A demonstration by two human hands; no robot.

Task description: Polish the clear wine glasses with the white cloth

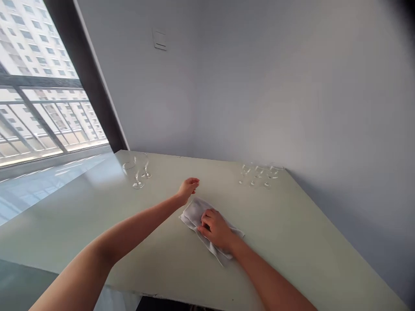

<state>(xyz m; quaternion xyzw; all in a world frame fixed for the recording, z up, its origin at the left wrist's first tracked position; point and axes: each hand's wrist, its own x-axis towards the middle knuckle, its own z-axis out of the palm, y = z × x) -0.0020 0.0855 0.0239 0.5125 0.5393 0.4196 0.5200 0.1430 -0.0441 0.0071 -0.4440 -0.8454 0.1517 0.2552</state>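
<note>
A folded white cloth point(193, 212) lies slantwise on the pale green tabletop point(155, 255). My right hand point(215, 228) rests on the cloth with bent fingers closed on it, hiding its middle. Just beyond the cloth's far left corner is my left hand point(189, 188), its fingers lightly curved, the thumb a little apart from them, and nothing visible in between. Stemmed clear glasses stand farther back: a near left glass point(137, 185) with another point(146, 175) close behind it, and several glasses point(258, 172) grouped at the right.
Grey walls point(259, 86) meet behind the table, and one carries a white switch point(160, 39). A window point(42, 103) with railings is at the left. The table's near edge point(181, 300) crosses the bottom, with a dark gap below it.
</note>
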